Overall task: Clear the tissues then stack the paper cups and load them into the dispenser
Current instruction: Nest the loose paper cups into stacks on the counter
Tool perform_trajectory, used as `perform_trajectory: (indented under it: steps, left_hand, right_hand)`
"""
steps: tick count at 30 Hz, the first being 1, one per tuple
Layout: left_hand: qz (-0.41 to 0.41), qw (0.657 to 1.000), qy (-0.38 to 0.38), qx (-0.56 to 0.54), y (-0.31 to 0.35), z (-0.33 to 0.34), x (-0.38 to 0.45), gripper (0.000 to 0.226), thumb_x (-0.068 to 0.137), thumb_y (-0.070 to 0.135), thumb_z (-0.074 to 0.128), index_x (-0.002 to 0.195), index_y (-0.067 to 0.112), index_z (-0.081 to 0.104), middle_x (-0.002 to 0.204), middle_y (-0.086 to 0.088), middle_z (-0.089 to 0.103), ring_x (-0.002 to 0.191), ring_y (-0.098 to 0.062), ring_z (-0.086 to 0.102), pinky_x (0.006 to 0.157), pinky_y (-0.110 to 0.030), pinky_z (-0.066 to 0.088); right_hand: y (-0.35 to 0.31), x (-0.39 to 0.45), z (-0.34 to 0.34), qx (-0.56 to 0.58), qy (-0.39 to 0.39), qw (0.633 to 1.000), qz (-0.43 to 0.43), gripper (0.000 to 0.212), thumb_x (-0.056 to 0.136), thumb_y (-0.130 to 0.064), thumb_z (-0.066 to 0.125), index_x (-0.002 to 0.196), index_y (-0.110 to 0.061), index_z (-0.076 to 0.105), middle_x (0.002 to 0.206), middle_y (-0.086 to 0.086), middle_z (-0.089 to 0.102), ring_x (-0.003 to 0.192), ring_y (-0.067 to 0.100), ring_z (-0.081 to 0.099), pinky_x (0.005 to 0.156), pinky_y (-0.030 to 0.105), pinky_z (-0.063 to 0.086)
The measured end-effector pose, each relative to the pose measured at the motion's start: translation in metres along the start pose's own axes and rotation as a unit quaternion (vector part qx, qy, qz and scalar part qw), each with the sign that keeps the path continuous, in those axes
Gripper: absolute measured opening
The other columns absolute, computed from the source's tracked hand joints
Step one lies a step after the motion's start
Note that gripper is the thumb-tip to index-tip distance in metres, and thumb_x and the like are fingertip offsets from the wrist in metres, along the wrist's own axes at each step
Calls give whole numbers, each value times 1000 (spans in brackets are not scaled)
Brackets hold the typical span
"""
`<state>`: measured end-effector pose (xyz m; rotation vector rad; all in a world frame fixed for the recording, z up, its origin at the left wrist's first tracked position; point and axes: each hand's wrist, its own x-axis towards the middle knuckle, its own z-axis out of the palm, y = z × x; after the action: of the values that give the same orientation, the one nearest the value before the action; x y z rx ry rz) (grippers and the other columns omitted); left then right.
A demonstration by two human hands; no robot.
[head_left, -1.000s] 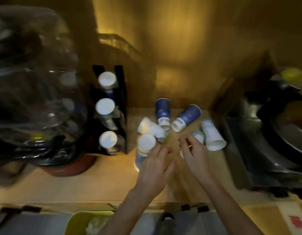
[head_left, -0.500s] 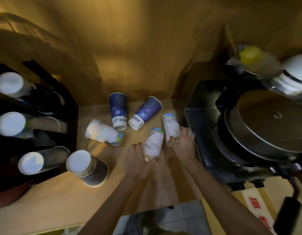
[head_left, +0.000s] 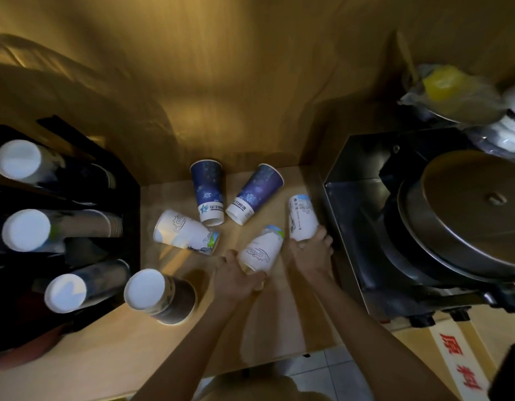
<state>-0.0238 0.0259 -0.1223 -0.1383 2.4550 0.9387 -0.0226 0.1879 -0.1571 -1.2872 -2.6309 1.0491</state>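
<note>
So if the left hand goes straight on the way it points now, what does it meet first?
The left hand already grips a white cup and points up-right. Beyond that cup, the first thing in line looks like the tilted blue cup nearer the wall, though depth is unclear.

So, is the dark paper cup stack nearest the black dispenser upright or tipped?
Upside down, not tipped: the dark paper cup stack shows its white base on top, its rim on the wooden counter.

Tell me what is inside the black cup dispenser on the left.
The black cup dispenser holds three stacks of paper cups lying sideways, white bottoms facing out. The dark frame hides the stacks' far ends, so how many cups each holds cannot be counted.
</note>
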Motion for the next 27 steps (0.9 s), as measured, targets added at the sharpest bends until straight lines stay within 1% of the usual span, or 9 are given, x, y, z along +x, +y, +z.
perform_trajectory:
  steps: [3,7,9,11,14,17,21,24,27]
  left_hand:
    - [78,995,63,22,3,-14,-3,85,58,40,77,127,9,39,127,-17,38,115,-36,45,93,-39,42]
    - [178,975,129,32,11,-25,-8,93,56,31,81,134,10,35,131,-17,34,116,-34,43,90,-38,43]
    - [200,968,142,53,10,-27,-7,99,55,30,82,137,8,31,136,-19,32,120,-34,41,93,-38,42]
    - [211,964,140,76,5,-26,-6,100,54,30,81,137,5,31,136,-20,34,120,-35,40,95,-39,40]
    - [210,969,127,43,-3,-25,-2,96,55,27,80,136,4,34,133,-20,39,120,-35,39,97,-40,38]
    - [218,968,125,9,-6,-26,4,93,57,26,82,135,5,36,137,-19,37,124,-33,37,101,-38,34]
    - [226,967,110,-42,-9,-26,6,97,57,26,83,138,12,31,140,-12,27,128,-26,33,102,-29,31]
    - [221,964,117,-84,-11,-25,5,102,55,22,83,139,13,26,136,-11,29,127,-23,34,101,-26,31]
    - [219,961,132,-108,-12,-20,6,106,54,22,83,140,12,21,135,-12,30,127,-25,36,106,-36,37]
  right_hand:
    - [0,-4,-3,20,-10,1000,-5,72,74,-27,71,129,-2,33,128,25,41,114,44,42,93,46,40]
    - [-6,-17,-20,73,13,997,-20,79,71,-25,73,133,1,31,132,25,40,120,41,39,99,43,36]
    - [-11,-23,-33,136,39,989,-40,84,69,-22,75,136,0,29,135,24,39,124,39,38,104,44,34]
    - [-19,-29,-50,184,59,978,-73,88,67,-25,77,138,-6,28,136,19,40,124,34,41,104,48,38]
    - [-35,-39,-78,227,70,966,-105,84,69,-29,78,138,-18,32,133,11,44,113,19,47,94,36,45]
    - [-57,-53,-101,260,70,947,-177,81,65,-34,79,134,-25,37,130,6,49,112,16,52,96,35,47]
    - [-84,-69,-108,214,24,932,-290,79,60,-41,77,128,-29,39,126,-3,49,115,11,48,95,26,43]
    - [-99,-78,-96,154,-22,912,-381,77,61,-40,77,127,-20,44,118,-16,44,115,10,44,94,11,33]
    - [-109,-79,-80,90,-45,888,-449,72,64,-49,67,124,-14,47,124,-4,52,120,14,43,96,9,28]
